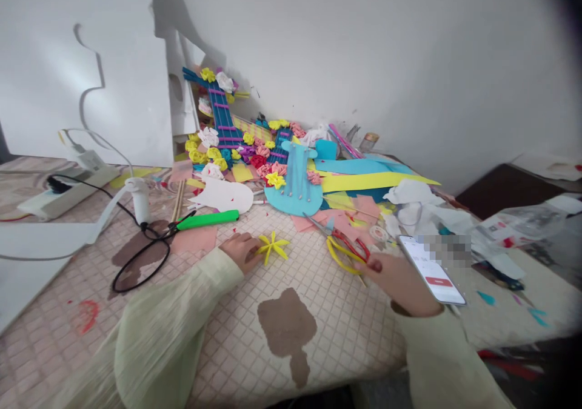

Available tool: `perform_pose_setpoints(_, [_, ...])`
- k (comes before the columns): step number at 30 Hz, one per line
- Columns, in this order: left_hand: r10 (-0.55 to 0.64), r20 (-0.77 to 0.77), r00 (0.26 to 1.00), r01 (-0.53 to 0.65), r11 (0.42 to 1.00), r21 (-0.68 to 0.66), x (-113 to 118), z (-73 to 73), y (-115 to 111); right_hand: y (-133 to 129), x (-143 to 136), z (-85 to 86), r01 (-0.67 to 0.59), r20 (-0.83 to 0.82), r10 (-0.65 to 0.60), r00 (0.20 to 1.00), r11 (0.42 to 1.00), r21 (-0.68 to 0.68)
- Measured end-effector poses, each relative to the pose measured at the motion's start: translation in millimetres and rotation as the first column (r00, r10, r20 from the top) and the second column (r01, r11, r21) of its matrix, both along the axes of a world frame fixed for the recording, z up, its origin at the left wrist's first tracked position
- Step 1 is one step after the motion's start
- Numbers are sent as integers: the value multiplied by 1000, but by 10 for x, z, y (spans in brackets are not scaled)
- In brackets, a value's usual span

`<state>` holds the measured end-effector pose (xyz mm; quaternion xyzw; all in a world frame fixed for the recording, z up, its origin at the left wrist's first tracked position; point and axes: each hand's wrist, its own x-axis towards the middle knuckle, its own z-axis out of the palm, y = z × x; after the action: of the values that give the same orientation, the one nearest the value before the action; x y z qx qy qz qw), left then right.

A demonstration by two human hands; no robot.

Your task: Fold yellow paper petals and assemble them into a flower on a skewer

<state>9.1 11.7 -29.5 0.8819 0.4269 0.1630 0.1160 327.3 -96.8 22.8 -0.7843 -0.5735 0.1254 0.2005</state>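
Observation:
My left hand [240, 251] pinches one petal of a yellow paper flower [273, 247] with long, narrow petals, low over the quilted tablecloth. To the right, my right hand [382, 269] has its fingers closed at the handles of a pair of scissors [333, 255]. One handle loop is yellow and the other red; the blades point up and left, toward a light blue paper guitar shape [295, 185] decorated with a yellow flower. A green glue gun or cutter-like tool [209, 218] lies beyond my left hand; its exact kind is unclear.
Guitar-shaped crafts with crepe flowers [225, 118] lean at the back wall. A phone [431, 269] lies beside my right wrist. Blue and yellow paper strips [377, 182] and plastic bags [513, 221] fill the right. A power strip [68, 191] and black cable [140, 286] lie left.

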Motion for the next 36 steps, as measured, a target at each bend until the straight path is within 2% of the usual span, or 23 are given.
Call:
perform_pose_setpoints(1, [4, 1, 1000, -4, 1000, 0, 2, -6, -1, -86, -33, -64, -15, 116, 24, 993, 997, -72])
perform_pose_setpoints(2, [7, 2, 1000, -7, 1000, 1, 4, -12, -2, -155, -63, -133, -16, 140, 27, 990, 996, -84])
perform_pose_setpoints(5, [11, 2, 1000, -11, 1000, 0, 8, -16, 0, -283, -122, -310, -47, 183, 58, 981, 997, -67])
perform_pose_setpoints(7, [10, 2, 1000, -10, 1000, 0, 8, -9, 3, -322, -135, -368, -67, 176, 72, 982, 997, -31])
perform_pose_setpoints(10, [11, 6, 1000, -11, 1000, 3, 6, 7, 6, -335, -125, -367, -61, 130, 61, 990, 998, -2])
perform_pose_setpoints(15, [11, 5, 1000, -11, 1000, 0, 4, 16, 7, -278, -81, -314, -79, 119, 82, 989, 996, -30])
perform_pose_setpoints(22, [14, 8, 1000, -14, 1000, -2, 7, 24, -10, -220, -105, -374, -57, 108, 64, 992, 996, -64])
perform_pose_setpoints(25, [10, 2, 1000, -10, 1000, -9, 13, 34, -7, -214, -125, -297, -76, 68, 82, 994, 993, -87])
perform_pose_setpoints(27, [6, -2, 1000, -6, 1000, -15, 18, 44, -2, -219, -130, -203, -112, -21, 110, 994, 986, -122])
perform_pose_setpoints(29, [1, -7, 1000, -1, 1000, -23, 21, 56, -1, -237, -131, -115, -151, -249, 101, 963, 970, -191])
perform_pose_setpoints(32, [1, -8, 1000, -1, 999, -35, 22, 76, -5, -312, -133, -42, -247, -631, 23, 775, 931, -269])
perform_pose_setpoints(34, [3, -7, 1000, -3, 999, -42, 22, 88, -7, -410, -127, -29, -289, -736, -23, 676, 911, -294])
perform_pose_setpoints(36, [-1, -5, 1000, 0, 999, -49, 22, 99, -7, -545, -100, -25, -325, -772, -53, 633, 887, -327])
